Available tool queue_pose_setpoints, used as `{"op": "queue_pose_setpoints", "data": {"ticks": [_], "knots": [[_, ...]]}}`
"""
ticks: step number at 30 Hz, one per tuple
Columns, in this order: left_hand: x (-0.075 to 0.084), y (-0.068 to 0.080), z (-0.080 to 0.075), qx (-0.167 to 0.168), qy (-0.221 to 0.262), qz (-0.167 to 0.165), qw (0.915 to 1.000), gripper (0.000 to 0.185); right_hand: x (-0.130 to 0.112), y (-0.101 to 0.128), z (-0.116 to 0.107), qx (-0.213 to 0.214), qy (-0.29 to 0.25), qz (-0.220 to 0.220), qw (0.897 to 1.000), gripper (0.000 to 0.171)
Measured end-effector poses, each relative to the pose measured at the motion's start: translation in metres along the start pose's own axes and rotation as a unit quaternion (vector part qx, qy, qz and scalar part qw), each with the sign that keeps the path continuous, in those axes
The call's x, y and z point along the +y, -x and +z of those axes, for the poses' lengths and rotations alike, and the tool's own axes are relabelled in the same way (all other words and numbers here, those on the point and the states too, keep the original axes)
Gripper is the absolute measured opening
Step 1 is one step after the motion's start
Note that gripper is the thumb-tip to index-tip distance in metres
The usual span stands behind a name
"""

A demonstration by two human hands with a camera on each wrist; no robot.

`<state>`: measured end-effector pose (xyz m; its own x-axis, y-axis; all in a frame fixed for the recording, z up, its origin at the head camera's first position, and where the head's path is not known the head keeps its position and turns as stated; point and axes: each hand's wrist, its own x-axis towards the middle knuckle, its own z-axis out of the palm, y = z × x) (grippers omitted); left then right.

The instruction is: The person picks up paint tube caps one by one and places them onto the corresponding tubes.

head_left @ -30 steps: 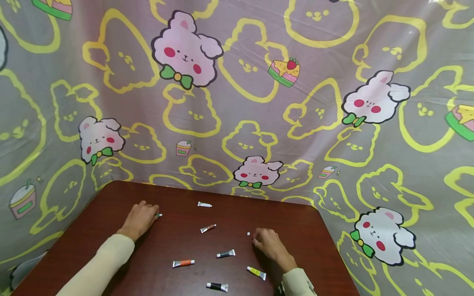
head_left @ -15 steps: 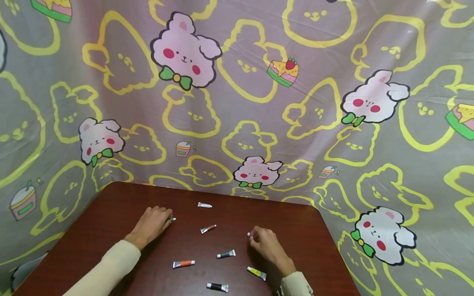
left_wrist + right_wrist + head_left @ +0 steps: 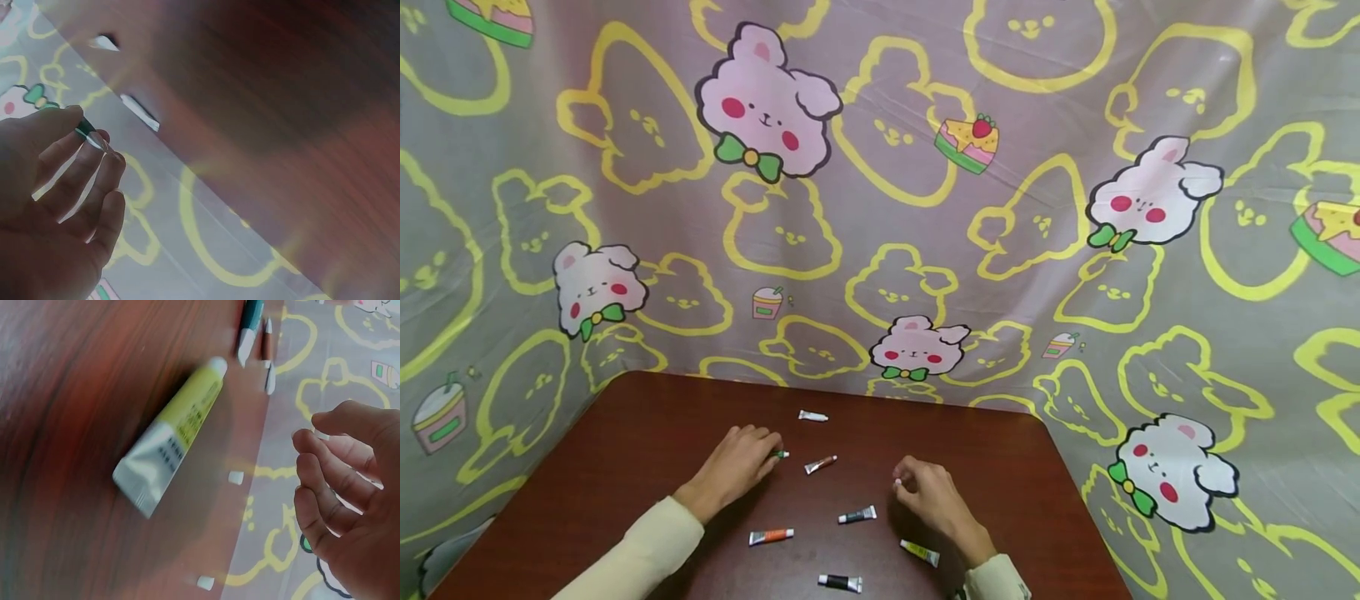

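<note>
My left hand [image 3: 736, 467] pinches a small green paint tube [image 3: 781, 454] above the table's left half, its white tip pointing right. In the left wrist view the green tube [image 3: 85, 128] sits between thumb and fingertips, mostly covered. Right of centre, my right hand [image 3: 931, 492] holds thumb and forefinger together on a small white cap [image 3: 898, 482]. The right wrist view shows a bit of that cap [image 3: 321, 434] between them. Below this hand lies a yellow paint tube [image 3: 919, 552]. Two loose white caps [image 3: 235, 477] lie on the table in the right wrist view.
On the brown table [image 3: 647, 433] lie several other paint tubes: white [image 3: 812, 416], brown [image 3: 821, 464], dark blue-grey [image 3: 857, 515], orange [image 3: 771, 537] and black [image 3: 840, 582]. A patterned cloth [image 3: 820, 250] hangs along the table's far and side edges.
My left hand has moved right and nearer with the green tube, towards the brown tube. My right hand has shifted slightly left, and a white cap now shows at its fingertips.
</note>
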<state>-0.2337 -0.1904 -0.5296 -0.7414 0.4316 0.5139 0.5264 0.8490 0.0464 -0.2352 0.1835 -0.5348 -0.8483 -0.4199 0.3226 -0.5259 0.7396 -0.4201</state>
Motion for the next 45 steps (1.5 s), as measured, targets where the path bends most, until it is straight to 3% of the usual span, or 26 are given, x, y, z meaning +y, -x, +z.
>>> {"op": "queue_pose_setpoints", "data": {"ticks": [13, 22, 31, 45], "knots": [[0.027, -0.011, -0.007, 0.000, 0.046, 0.056, 0.9974, 0.020, -0.016, 0.003, 0.002, -0.004, -0.023, -0.016, 1.000, 0.011], [0.042, -0.014, -0.009, -0.018, 0.057, 0.070, 0.9958, 0.018, -0.026, 0.008, 0.004, 0.006, -0.030, -0.031, 0.999, 0.012], [0.056, -0.016, -0.010, 0.007, 0.060, 0.104, 0.9928, 0.023, -0.032, 0.012, 0.010, 0.018, -0.035, -0.044, 0.998, 0.012], [0.075, -0.019, -0.015, -0.009, 0.071, 0.107, 0.9916, 0.018, -0.042, 0.015, 0.014, 0.024, -0.047, -0.070, 0.996, 0.014]]}}
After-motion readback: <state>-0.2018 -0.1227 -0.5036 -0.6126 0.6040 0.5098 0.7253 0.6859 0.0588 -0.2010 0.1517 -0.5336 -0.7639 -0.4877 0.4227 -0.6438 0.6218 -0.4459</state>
